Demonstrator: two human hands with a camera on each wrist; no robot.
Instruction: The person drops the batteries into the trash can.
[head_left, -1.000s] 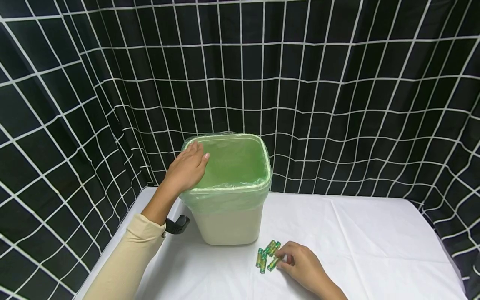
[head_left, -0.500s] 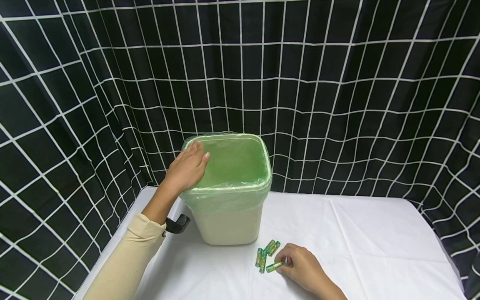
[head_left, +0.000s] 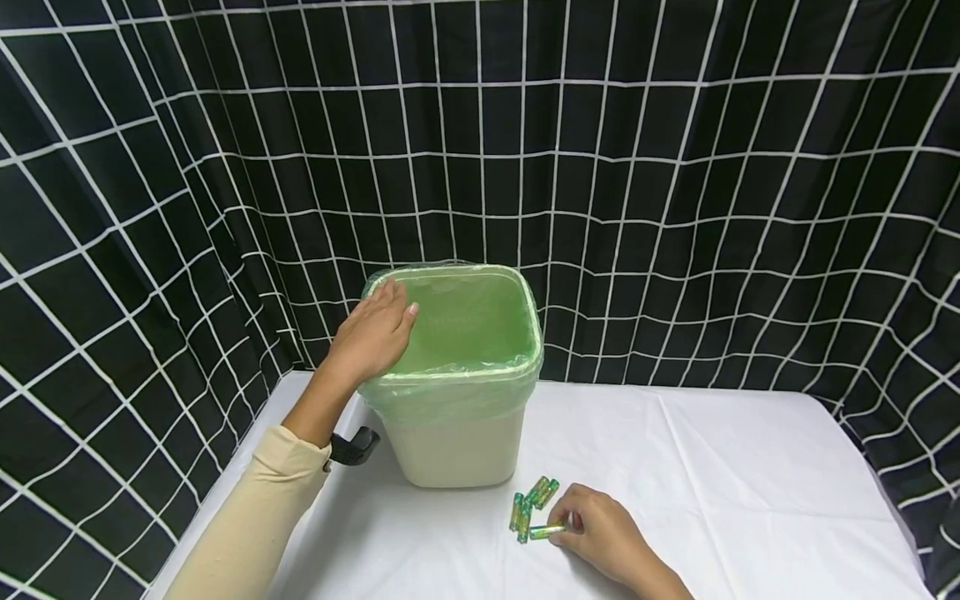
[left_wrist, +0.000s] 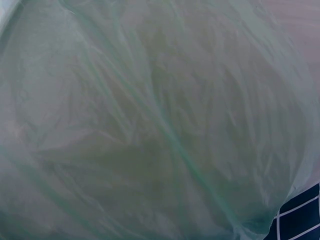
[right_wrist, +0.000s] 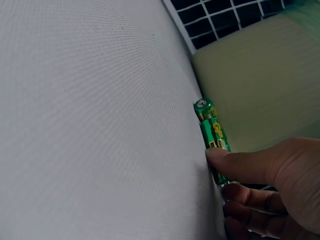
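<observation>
A cream bin (head_left: 457, 454) stands on the white table, its rim covered by a translucent green bin liner (head_left: 450, 404). Fingers extended, my left hand (head_left: 371, 333) rests on the bin's left rim. Right of the bin's base, my right hand (head_left: 603, 537) pinches a green battery (head_left: 543, 532) by one end, low over the cloth. Several more green batteries (head_left: 523, 517) lie just left of it. In the right wrist view my thumb (right_wrist: 225, 162) presses on the battery (right_wrist: 215, 131). Only liner plastic (left_wrist: 150, 100) fills most of the left wrist view; the left hand is hidden there.
A white cloth (head_left: 720, 483) covers the table, with light creases on the right. Black curtains with a white grid (head_left: 600, 192) hang behind and at both sides. A black band (head_left: 356, 448) sits at my left wrist.
The pinched battery has swung from slanted to nearly level across the cloth, its free end toward the other batteries. My left hand stays on the bin rim.
</observation>
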